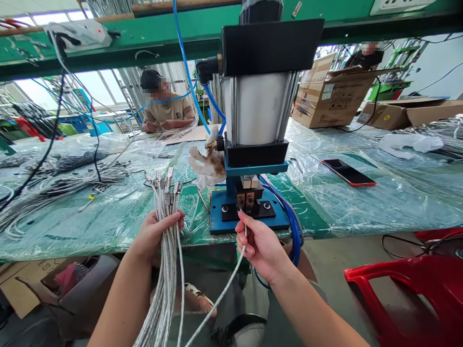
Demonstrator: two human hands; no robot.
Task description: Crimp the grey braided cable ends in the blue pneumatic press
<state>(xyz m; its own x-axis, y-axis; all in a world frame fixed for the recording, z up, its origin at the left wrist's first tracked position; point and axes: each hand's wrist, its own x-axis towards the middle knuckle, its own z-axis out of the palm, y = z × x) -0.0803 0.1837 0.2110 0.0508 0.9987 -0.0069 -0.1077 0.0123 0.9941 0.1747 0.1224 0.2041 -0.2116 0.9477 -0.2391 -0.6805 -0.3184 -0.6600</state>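
Note:
My left hand [159, 231] is wrapped round a thick bundle of silvery cables [167, 270], whose metal end fittings [170, 188] stick up above the thumb. Just in front of the press, my right hand [256, 241] pinches a single cable [226, 289] near its end. That cable's tip is at the black die block [248, 200] on the blue base [217, 219]; whether it sits inside the die cannot be made out. Above the die rises the pneumatic press [256, 108] with its silver cylinder.
A phone [349, 172] lies right of the press, a hex key [297, 165] nearer it. More cables [72, 188] cover the table's left side. Cardboard boxes [331, 99] stand at the back right. Across the table sits a person [168, 108]. A red stool [408, 284] is lower right.

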